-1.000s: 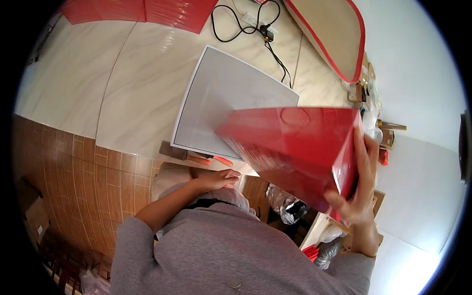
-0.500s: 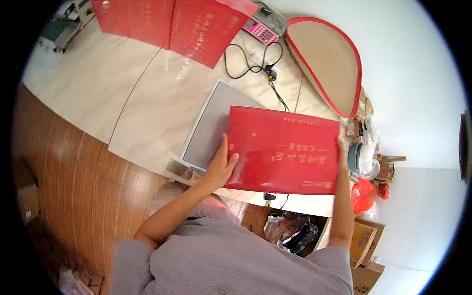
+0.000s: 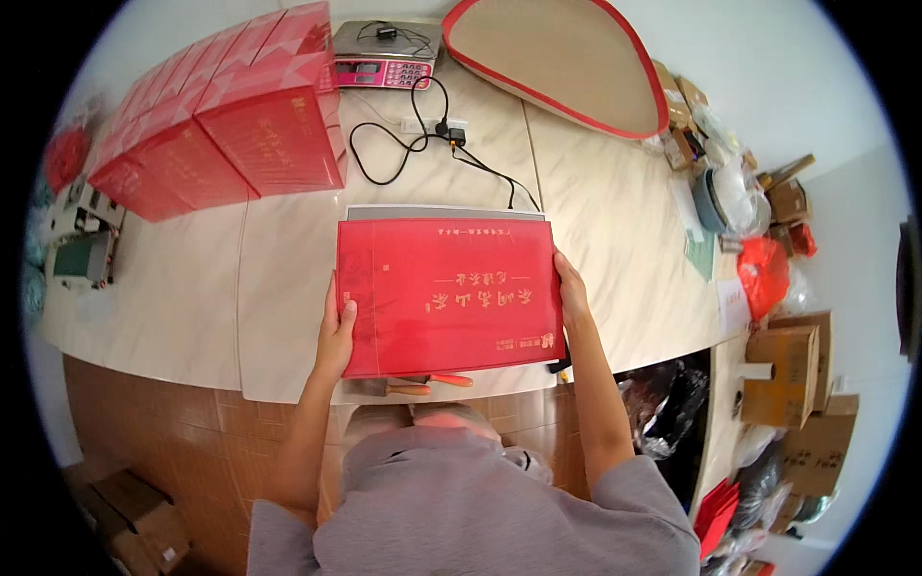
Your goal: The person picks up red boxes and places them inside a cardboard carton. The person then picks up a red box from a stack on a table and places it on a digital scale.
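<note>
A flat, glossy red gift bag (image 3: pixel 451 288) with gold lettering upside down to me is held level between my hands, over the table's near edge. My left hand (image 3: pixel 334 336) grips its left side, thumb on top. At the right edge my right hand (image 3: pixel 570 288) clasps it, with most of the fingers out of sight underneath. Behind the bag a strip of a grey flat panel (image 3: pixel 442 212) shows; the rest is covered. Two handles, one wooden (image 3: pixel 408 390) and one orange (image 3: pixel 451 380), peek out below the bag's near edge.
Tall red packages (image 3: pixel 259 144) stand in rows at the back left. Beside them sit a pink scale (image 3: pixel 384 73) and black cables (image 3: pixel 423 139). A red-rimmed tray (image 3: pixel 557 58) leans at the back. Cardboard boxes (image 3: pixel 783 374) and a red plastic bag (image 3: pixel 764 274) are on the right.
My view has turned and levelled, so the table now lies straight ahead. The red bag stays in both hands and now covers most of the grey panel.
</note>
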Motion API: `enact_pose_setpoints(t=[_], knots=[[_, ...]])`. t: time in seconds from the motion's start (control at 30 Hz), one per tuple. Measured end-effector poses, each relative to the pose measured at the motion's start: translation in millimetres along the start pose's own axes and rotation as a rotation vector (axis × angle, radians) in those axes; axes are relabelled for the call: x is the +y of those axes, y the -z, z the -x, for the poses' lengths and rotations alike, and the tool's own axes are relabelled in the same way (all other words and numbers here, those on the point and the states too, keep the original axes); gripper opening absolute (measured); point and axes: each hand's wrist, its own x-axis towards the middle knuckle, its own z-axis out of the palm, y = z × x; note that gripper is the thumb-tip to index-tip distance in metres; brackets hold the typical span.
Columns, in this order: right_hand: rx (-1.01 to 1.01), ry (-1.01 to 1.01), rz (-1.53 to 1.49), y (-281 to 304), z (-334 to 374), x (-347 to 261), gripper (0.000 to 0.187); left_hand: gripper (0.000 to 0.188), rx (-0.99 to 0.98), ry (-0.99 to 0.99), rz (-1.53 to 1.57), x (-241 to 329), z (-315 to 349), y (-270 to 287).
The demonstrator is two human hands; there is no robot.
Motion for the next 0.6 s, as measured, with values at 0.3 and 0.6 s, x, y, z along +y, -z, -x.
enact_pose_setpoints(t=[0.3,0.6], knots=[[0.066,0.007,-0.084,16.3,101.1,21.0,0.051,0.055,-0.078,0.191,0.484,9.1,30.4,-0.1],[0.102,-0.014,0.088,5.3,57.9,10.7,0.049,0.054,-0.095,0.25,0.532,7.0,-12.1,10.3]])
